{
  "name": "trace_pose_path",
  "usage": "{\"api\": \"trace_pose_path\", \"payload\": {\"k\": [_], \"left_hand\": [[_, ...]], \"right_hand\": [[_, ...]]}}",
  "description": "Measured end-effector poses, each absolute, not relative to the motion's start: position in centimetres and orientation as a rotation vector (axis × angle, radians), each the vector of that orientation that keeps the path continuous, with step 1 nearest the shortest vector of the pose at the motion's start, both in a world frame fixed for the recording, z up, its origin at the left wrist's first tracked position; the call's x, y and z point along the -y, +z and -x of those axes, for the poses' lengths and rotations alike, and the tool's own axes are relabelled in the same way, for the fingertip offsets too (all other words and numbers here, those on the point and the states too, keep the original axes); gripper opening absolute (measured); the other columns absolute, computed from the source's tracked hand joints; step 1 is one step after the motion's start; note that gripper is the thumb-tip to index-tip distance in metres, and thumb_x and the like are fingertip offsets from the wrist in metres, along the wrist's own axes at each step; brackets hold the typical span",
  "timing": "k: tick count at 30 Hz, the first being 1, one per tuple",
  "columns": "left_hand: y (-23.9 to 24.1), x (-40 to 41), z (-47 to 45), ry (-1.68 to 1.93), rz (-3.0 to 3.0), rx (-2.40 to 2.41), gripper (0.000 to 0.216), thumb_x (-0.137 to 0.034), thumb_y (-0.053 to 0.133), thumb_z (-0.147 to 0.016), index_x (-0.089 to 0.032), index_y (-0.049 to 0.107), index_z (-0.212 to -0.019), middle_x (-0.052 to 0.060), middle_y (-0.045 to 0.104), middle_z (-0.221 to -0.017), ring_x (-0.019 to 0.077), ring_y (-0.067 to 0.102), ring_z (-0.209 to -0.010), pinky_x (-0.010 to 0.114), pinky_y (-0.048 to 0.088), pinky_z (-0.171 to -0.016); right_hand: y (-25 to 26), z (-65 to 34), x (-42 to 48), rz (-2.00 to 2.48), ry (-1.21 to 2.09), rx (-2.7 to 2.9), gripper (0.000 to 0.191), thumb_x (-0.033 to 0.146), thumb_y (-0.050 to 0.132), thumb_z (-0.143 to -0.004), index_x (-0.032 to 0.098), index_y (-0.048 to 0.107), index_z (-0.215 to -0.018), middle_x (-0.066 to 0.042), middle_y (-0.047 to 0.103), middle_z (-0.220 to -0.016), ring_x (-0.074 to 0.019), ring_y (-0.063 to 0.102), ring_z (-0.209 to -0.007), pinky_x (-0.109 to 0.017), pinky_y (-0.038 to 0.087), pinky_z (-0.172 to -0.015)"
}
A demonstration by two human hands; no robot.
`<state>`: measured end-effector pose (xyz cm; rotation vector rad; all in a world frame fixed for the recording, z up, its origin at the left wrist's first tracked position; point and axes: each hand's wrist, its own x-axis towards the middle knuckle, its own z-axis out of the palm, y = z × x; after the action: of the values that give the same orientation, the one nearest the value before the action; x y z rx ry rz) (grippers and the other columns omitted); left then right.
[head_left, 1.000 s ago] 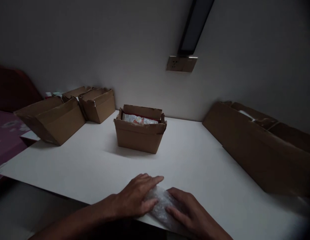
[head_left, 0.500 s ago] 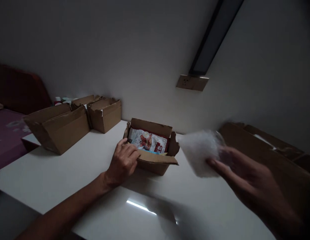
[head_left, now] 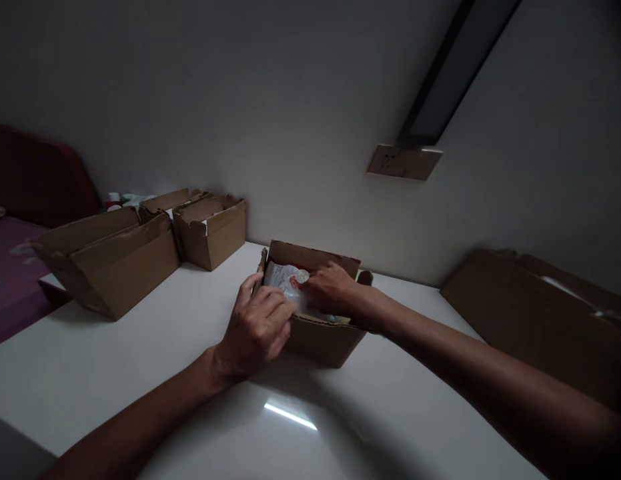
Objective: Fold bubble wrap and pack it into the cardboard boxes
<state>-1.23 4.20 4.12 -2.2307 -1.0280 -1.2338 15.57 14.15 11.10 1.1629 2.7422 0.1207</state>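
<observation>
A small open cardboard box [head_left: 326, 341] stands in the middle of the white table [head_left: 140, 380]. My left hand [head_left: 257, 328] is closed on the box's near left edge and steadies it. My right hand [head_left: 334, 291] reaches into the box from the right, fingers curled on a sheet of bubble wrap [head_left: 286, 280] that lies over the contents. A bit of the printed packet under the wrap shows beside my right fingers. The rest of the box's inside is hidden by my hands.
Two more open cardboard boxes stand at the back left, a large one [head_left: 110, 257] and a smaller one [head_left: 213, 232]. Flattened cardboard [head_left: 540, 320] leans against the wall at the right. A wall socket [head_left: 404, 162] is above. A purple bed [head_left: 10, 273] lies at the far left.
Both hands left the bubble wrap at the table's near edge. My left hand took the box's edge; my right hand carried the wrap through the air and into the box.
</observation>
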Motion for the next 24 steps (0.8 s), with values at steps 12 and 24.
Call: {"api": "trace_pose_path", "payload": {"k": [12,24], "left_hand": [[3.9,-5.4,2.0,-1.334,2.034,1.14,0.042,-0.017,0.062,-0.087,-0.019,0.055,-0.128,0.013,0.064,-0.122,0.0297,0.056,-0.123,0.054,0.036,-0.112],[-4.3,-6.1,5.1,-2.449,2.151,2.271,0.073,-0.055,0.073,-0.074,-0.021,0.053,-0.136,0.013,0.059,-0.137,0.0332,0.053,-0.13,0.045,0.047,-0.104]], "right_hand": [[14.3,-20.6,-13.0,-1.245,-0.54,-3.106,0.02,0.024,0.055,-0.088,0.023,0.074,-0.096,-0.002,0.077,-0.091,-0.019,0.068,-0.079,-0.028,0.048,-0.069],[0.4,-28.6,-6.8,-2.036,-1.24,-3.036,0.072,0.048,0.072,-0.074,0.022,0.052,-0.138,-0.014,0.061,-0.136,-0.0306,0.062,-0.113,-0.043,0.055,-0.082]]}}
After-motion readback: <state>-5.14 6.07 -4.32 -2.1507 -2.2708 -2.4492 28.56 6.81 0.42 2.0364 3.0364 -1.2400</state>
